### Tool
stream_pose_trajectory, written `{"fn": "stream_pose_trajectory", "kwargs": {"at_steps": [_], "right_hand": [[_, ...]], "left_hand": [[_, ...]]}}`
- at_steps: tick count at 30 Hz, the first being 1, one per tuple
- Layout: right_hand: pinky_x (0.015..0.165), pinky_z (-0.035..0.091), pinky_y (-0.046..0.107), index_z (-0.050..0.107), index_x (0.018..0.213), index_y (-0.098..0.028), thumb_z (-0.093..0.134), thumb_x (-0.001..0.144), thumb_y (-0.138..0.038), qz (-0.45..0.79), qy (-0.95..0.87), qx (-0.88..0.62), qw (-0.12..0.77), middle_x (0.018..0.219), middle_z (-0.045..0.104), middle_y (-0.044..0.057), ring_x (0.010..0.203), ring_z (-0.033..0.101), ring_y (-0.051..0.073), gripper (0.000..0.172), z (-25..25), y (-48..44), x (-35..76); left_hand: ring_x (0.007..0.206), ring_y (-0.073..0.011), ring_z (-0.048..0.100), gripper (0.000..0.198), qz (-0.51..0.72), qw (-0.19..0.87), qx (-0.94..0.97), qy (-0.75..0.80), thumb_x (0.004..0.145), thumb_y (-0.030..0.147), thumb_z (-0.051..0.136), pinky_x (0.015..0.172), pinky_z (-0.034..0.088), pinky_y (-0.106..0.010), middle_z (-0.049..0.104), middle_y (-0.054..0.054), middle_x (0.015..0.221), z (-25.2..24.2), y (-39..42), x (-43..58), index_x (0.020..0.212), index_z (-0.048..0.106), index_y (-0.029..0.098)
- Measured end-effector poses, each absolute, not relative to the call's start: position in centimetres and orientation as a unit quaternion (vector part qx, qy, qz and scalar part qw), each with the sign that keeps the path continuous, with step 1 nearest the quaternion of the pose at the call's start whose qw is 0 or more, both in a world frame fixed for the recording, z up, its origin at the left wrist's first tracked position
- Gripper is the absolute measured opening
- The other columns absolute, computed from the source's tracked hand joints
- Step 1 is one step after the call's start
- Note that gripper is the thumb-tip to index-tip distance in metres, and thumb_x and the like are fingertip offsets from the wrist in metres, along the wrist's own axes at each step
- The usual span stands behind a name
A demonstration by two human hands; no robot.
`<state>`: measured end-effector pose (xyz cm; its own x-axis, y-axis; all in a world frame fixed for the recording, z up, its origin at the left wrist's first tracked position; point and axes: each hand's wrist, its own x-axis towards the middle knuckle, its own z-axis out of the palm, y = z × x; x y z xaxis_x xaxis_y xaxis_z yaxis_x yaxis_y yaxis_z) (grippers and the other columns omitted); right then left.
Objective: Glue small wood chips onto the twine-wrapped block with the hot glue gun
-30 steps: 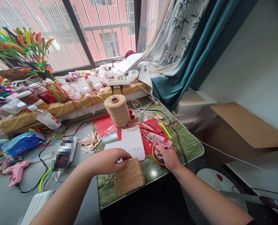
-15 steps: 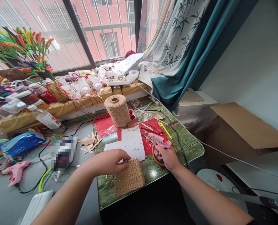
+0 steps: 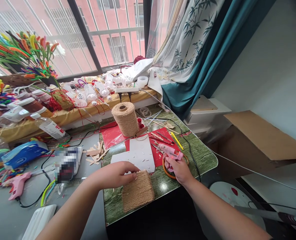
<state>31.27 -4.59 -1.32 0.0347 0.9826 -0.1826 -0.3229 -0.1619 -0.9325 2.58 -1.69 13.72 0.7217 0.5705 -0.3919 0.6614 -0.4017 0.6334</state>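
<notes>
My left hand (image 3: 115, 174) rests with curled fingers on the top edge of a square block wrapped in jute twine (image 3: 138, 192), which lies on the green table (image 3: 202, 155) near its front edge. My right hand (image 3: 179, 169) is closed round the handle of a pink glue gun (image 3: 171, 152), whose nozzle points left over the red sheet (image 3: 162, 156). An orange ring (image 3: 167, 173) lies under that hand. A white card (image 3: 138, 154) lies just behind the block. A big spool of jute twine (image 3: 126, 118) stands farther back.
Wooden stick pieces (image 3: 96, 151), a yellow stick (image 3: 176, 140) and a black cord (image 3: 191, 151) lie on the table. A second pink glue gun (image 3: 18, 185) and a blue pack (image 3: 23, 153) lie at left. Bottles and a power strip (image 3: 126, 89) line the sill.
Both hands have stayed almost where they were; the view has shifted slightly downward.
</notes>
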Motion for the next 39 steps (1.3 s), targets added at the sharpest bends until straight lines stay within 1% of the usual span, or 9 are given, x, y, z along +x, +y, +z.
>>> {"fn": "stream_pose_trajectory", "kwargs": {"at_steps": [2, 7, 12, 17, 23, 26, 31, 34, 39], "right_hand": [[0.048, 0.029, 0.025, 0.07, 0.091, -0.02, 0.075, 0.084, -0.045, 0.599, -0.349, -0.473, 0.544, 0.06, 0.053, -0.002, 0.055, 0.044, 0.014, 0.026, -1.4, -4.6, 31.3], [0.048, 0.03, 0.025, 0.07, 0.091, -0.02, 0.075, 0.084, -0.045, 0.599, -0.346, -0.474, 0.545, 0.059, 0.053, -0.002, 0.055, 0.044, 0.014, 0.027, -1.5, -4.7, 31.3], [0.046, 0.03, 0.025, 0.069, 0.092, -0.019, 0.076, 0.083, -0.046, 0.599, -0.347, -0.473, 0.545, 0.059, 0.053, -0.003, 0.054, 0.044, 0.013, 0.029, -1.4, -4.7, 31.3], [0.046, 0.03, 0.025, 0.068, 0.09, -0.021, 0.075, 0.082, -0.046, 0.602, -0.344, -0.474, 0.543, 0.058, 0.052, -0.003, 0.053, 0.044, 0.013, 0.028, -1.5, -4.7, 31.2], [0.046, 0.032, 0.025, 0.069, 0.091, -0.02, 0.075, 0.083, -0.047, 0.596, -0.353, -0.48, 0.538, 0.059, 0.053, -0.003, 0.053, 0.046, 0.014, 0.028, -1.7, -4.6, 31.3], [0.048, 0.034, 0.025, 0.069, 0.09, -0.02, 0.076, 0.083, -0.046, 0.593, -0.357, -0.479, 0.54, 0.058, 0.053, -0.003, 0.054, 0.046, 0.013, 0.028, -1.7, -4.6, 31.3], [0.048, 0.033, 0.024, 0.069, 0.091, -0.019, 0.075, 0.085, -0.043, 0.598, -0.354, -0.475, 0.54, 0.059, 0.053, -0.003, 0.054, 0.045, 0.012, 0.025, -2.0, -4.5, 31.1], [0.05, 0.035, 0.025, 0.07, 0.092, -0.019, 0.074, 0.086, -0.043, 0.588, -0.368, -0.474, 0.543, 0.06, 0.054, -0.003, 0.055, 0.046, 0.012, 0.025, -2.2, -4.4, 31.3], [0.05, 0.036, 0.026, 0.069, 0.09, -0.019, 0.074, 0.084, -0.045, 0.574, -0.372, -0.485, 0.544, 0.058, 0.054, -0.003, 0.054, 0.047, 0.013, 0.027, -1.9, -3.9, 31.7]], "left_hand": [[0.11, -0.0228, 0.07, 0.033, -0.028, 0.408, 0.829, 0.382, 0.102, 0.04, 0.051, 0.095, 0.053, -0.034, 0.076, -0.002, 0.124, 13.4, -1.5, 2.4, 0.124, 0.073, 0.031], [0.099, -0.0207, 0.071, 0.03, 0.118, 0.332, 0.794, 0.496, 0.103, 0.037, 0.046, 0.09, 0.054, -0.035, 0.078, -0.002, 0.105, 11.7, -0.6, 1.7, 0.098, 0.074, 0.026], [0.096, -0.0205, 0.071, 0.028, 0.155, 0.307, 0.77, 0.537, 0.1, 0.035, 0.048, 0.085, 0.055, -0.035, 0.079, -0.001, 0.103, 10.1, 0.1, 0.8, 0.095, 0.074, 0.026], [0.094, -0.0236, 0.074, 0.027, 0.168, 0.323, 0.731, 0.577, 0.095, 0.045, 0.059, 0.086, 0.055, -0.037, 0.081, 0.0, 0.101, 7.6, 0.7, -0.7, 0.092, 0.079, 0.028], [0.096, -0.0252, 0.074, 0.026, 0.279, 0.355, 0.65, 0.612, 0.087, 0.049, 0.07, 0.088, 0.055, -0.038, 0.082, -0.003, 0.101, 5.1, 0.9, -3.2, 0.095, 0.08, 0.026], [0.086, -0.0214, 0.07, 0.031, 0.316, 0.331, 0.644, 0.612, 0.093, 0.051, 0.062, 0.081, 0.054, -0.033, 0.079, -0.004, 0.091, 4.2, 0.8, -3.8, 0.09, 0.075, 0.023], [0.066, -0.0171, 0.058, 0.045, 0.401, 0.306, 0.611, 0.61, 0.103, 0.049, 0.043, 0.067, 0.048, -0.028, 0.063, -0.002, 0.067, 1.8, 0.8, -3.8, 0.068, 0.054, 0.022], [0.066, -0.0172, 0.059, 0.043, 0.433, 0.322, 0.573, 0.617, 0.102, 0.052, 0.046, 0.067, 0.05, -0.029, 0.069, -0.003, 0.075, 0.3, 0.9, -4.0, 0.075, 0.061, 0.021], [0.089, -0.0232, 0.072, 0.039, 0.423, 0.352, 0.555, 0.624, 0.092, 0.055, 0.064, 0.084, 0.058, -0.035, 0.08, -0.007, 0.106, -0.4, 0.7, -4.7, 0.103, 0.078, 0.02]]}}
